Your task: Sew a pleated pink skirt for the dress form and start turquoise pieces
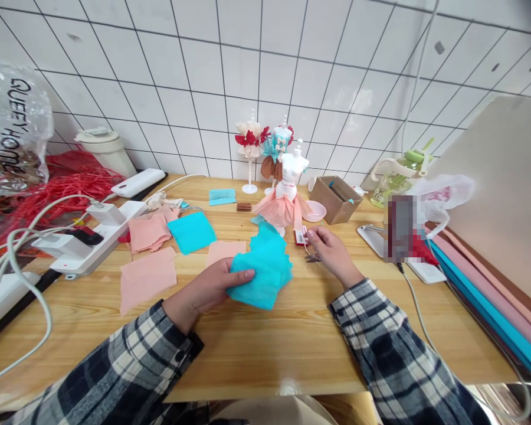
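My left hand (207,289) grips turquoise crepe paper pieces (261,277), thumb on top, above the middle of the table. Part of the paper stands up, its upper edges uneven. To the right, my right hand (331,251) has its thumb and fingers drawn together beside a small red-and-white packet (301,236). Small scissors (312,258) show just below those fingertips; what the fingers pinch, if anything, is too small to make out. Behind the paper stands a white mini dress form (294,168) wearing a peach crepe paper skirt (282,208).
Peach paper squares (148,277) and a turquoise sheet (192,232) lie left. Two decorated dress forms stand behind. A cardboard box (336,200) and pink bowl (314,210) sit at the back. Power strips (100,242) with cables line the left; paper rolls (491,295) lie right.
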The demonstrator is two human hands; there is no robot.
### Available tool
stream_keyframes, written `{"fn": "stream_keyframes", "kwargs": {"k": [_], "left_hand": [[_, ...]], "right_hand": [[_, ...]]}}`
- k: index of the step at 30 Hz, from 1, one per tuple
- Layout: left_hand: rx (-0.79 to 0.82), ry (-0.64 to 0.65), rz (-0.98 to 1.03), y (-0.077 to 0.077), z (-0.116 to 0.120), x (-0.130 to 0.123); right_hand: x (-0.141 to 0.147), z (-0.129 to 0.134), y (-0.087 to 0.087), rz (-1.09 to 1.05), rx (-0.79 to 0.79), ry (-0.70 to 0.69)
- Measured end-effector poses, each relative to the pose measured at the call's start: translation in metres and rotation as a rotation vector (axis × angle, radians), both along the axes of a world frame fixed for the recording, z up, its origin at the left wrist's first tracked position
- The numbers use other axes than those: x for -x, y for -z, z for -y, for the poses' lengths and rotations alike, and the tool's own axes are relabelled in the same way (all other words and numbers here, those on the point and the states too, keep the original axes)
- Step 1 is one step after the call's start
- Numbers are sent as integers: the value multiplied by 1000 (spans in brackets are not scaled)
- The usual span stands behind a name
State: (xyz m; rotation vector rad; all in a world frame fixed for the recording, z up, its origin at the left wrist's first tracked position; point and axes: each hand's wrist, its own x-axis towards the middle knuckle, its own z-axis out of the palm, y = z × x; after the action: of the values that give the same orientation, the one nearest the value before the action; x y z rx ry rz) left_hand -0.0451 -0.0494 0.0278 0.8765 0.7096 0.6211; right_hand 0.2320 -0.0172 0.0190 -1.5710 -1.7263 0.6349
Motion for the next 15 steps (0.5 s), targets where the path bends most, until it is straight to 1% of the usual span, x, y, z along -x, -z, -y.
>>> {"fn": "stream_keyframes", "kwargs": {"k": [1, 3, 6, 9, 11, 13, 15], "left_hand": [[-13, -83, 4, 0, -2, 0], [-58, -212, -11, 0, -4, 1], [-139, -325, -49, 1, -6, 0], [-195, -373, -87, 2, -5, -1], [-211, -386, -106, 2, -5, -1], [-230, -405, -117, 2, -5, -1], [-247, -419, -131, 3, -5, 1]], "right_hand": [[-4, 2, 1, 116, 9, 13], [-11, 6, 4, 338, 30, -8], [-15, 15, 9, 530, 55, -48], [-13, 21, 12, 599, 63, -14], [-14, 21, 13, 620, 76, -22], [-17, 20, 12, 637, 66, -57], [-24, 18, 11, 632, 45, -127]]}}
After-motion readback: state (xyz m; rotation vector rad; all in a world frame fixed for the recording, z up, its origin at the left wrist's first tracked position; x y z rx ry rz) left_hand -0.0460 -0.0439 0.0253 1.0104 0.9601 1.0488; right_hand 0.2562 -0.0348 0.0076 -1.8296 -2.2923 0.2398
